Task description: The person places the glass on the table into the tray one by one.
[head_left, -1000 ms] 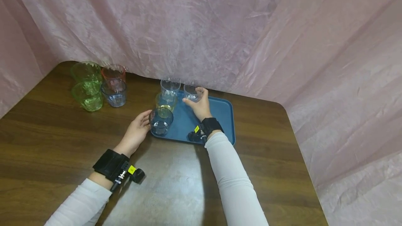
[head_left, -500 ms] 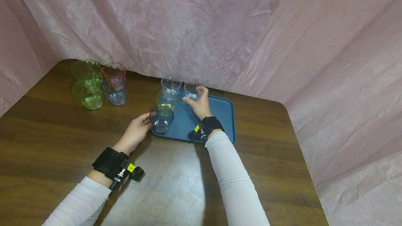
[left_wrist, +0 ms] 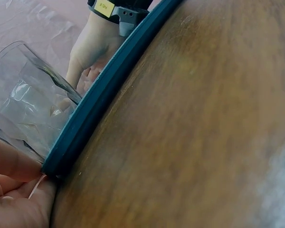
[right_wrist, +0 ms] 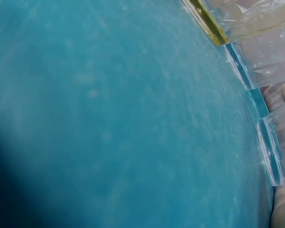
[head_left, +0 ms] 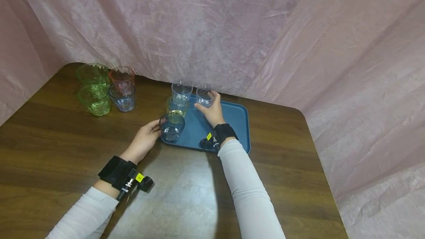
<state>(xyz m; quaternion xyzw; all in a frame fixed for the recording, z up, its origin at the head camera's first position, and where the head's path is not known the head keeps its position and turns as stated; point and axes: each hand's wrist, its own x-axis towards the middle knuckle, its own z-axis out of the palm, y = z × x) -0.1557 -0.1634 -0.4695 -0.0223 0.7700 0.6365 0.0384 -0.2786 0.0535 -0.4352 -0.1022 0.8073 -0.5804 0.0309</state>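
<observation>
In the head view my left hand (head_left: 143, 138) holds the left side of a dark grey glass (head_left: 171, 130) at the near left corner of a blue tray (head_left: 234, 115). The left wrist view shows my left fingers (left_wrist: 12, 161) low by the glass and the tray's corner. Near the tray's far edge, my right hand (head_left: 213, 111) grips a clear glass (head_left: 203, 99) between thumb and fingers. Its base (right_wrist: 270, 154) stands at the tray surface in the right wrist view. Between the held glasses, along the tray's left side, stand a yellow glass (head_left: 177, 108) and another clear glass (head_left: 181, 90).
Grouped at the table's far left are a large green glass (head_left: 93, 73), a second green glass (head_left: 96, 100), a red glass (head_left: 123, 75) and a blue glass (head_left: 123, 98). A pink curtain (head_left: 212, 28) hangs right behind the wooden table (head_left: 275, 158).
</observation>
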